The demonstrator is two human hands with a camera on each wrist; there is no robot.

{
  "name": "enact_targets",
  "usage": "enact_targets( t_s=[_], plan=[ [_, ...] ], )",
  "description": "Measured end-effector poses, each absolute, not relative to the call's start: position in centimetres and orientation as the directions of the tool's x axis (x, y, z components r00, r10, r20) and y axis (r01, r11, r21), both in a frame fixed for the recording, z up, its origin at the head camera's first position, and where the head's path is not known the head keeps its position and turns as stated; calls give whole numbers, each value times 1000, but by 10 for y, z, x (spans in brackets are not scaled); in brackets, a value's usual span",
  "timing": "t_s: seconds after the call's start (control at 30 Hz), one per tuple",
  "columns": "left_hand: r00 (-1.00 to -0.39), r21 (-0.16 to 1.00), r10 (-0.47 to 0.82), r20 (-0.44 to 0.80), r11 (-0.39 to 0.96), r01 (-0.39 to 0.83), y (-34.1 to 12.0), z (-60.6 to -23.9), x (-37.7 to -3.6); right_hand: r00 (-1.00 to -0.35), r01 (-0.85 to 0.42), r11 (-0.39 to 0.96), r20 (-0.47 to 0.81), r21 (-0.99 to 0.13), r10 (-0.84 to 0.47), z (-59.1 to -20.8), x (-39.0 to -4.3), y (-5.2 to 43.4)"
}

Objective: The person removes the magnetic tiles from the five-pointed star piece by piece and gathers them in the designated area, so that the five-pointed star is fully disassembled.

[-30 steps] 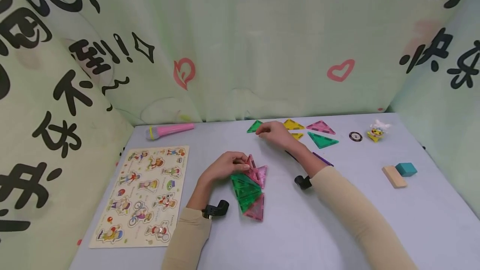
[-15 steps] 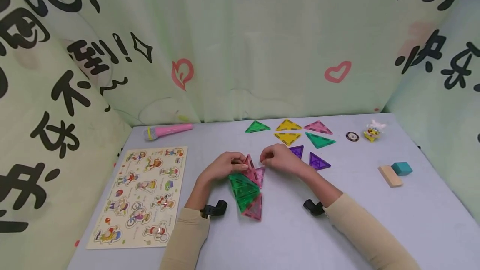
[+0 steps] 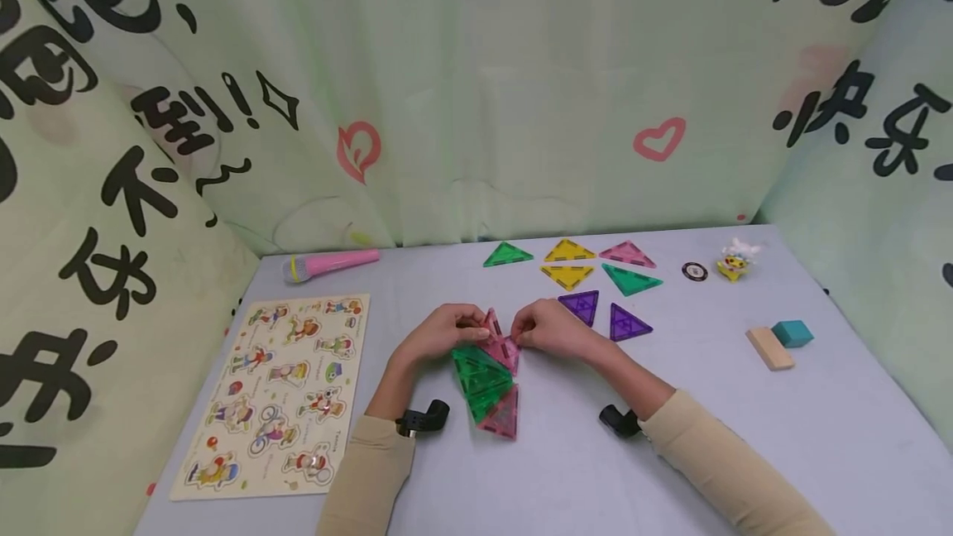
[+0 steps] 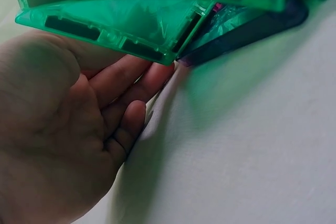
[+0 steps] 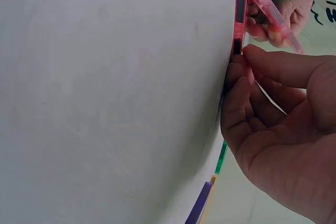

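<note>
While both hands pinch: left hand and right hand, fingers curled on the pink tile.

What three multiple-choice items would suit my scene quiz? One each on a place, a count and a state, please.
1. Where is the pink toy microphone?
A. by the far left table edge
B. beside the wooden blocks
C. on the puzzle board

2. How many loose purple triangle tiles lie flat?
A. one
B. two
C. four

3. What is the right hand doing?
A. resting flat
B. pinching a pink triangle tile
C. holding a block

Answers: 1 A, it lies beyond the puzzle board; 2 B, a pair lies beside that hand; 3 B, fingertips grip the tile's edge.
</note>
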State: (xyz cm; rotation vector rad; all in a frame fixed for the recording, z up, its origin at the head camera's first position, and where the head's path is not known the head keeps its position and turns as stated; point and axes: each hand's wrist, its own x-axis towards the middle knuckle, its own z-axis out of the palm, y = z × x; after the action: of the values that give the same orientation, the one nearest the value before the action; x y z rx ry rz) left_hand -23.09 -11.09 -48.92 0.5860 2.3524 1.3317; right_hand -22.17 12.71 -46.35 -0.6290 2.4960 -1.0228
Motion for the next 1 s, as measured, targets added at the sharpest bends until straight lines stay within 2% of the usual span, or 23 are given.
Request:
enact_targets(
  t_s=[0.8,1.0],
  plan=[
    [-883,905,463,-79,405,131,-112,-487,-231,-856,-222,638,-165,-737,-489,-464,-216,124],
    [-912,919,403,-77,383,92,-114,-489,-232,-857,-217,648,-174,-730,-484,-464,-216,124]
  ],
)
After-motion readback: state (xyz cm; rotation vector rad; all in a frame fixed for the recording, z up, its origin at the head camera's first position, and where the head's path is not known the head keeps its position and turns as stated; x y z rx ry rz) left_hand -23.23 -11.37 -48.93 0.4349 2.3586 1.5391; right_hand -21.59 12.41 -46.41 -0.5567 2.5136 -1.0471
